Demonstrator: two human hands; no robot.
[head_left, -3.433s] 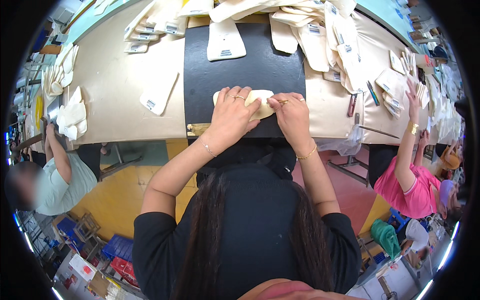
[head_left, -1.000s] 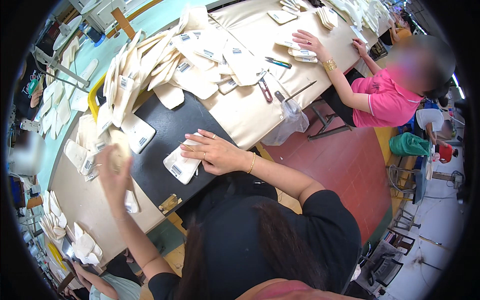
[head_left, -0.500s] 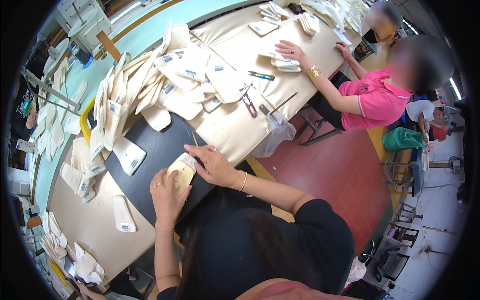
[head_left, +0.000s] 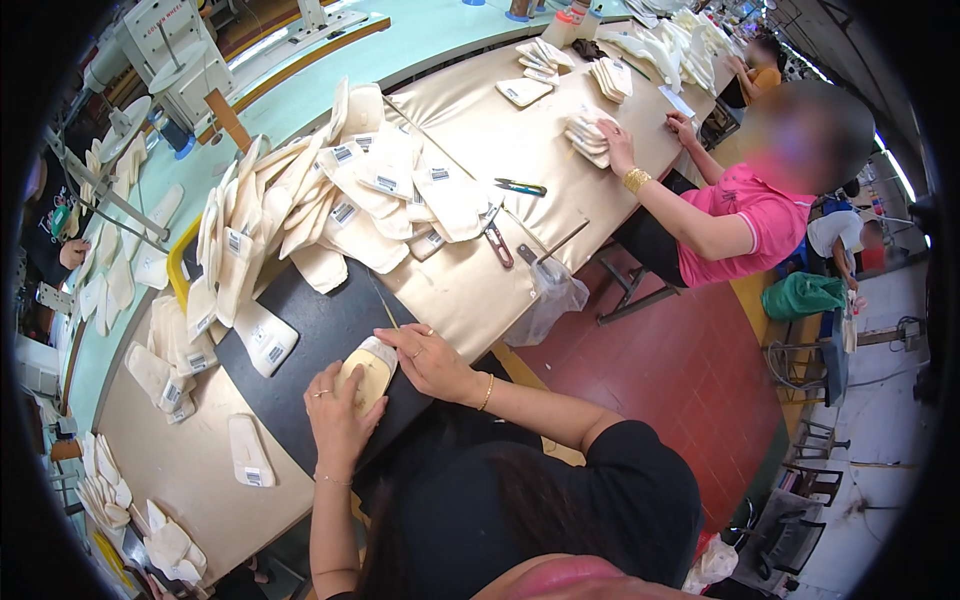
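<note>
Both hands, left hand and right hand, press fingers flat on one cream insole on the black mat; beyond the mat a heap of labelled insoles still waits.

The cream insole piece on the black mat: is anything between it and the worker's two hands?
Nothing visible does. The left hand lies on the cream insole piece and the right hand touches its upper end, both on the black mat. The nearest labelled piece lies apart.

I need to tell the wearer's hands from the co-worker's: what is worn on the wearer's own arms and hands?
Both forearms are bare below short black sleeves. The left hand has a ring and a thin wrist bracelet; the right hand has a ring and a gold bracelet.
</note>
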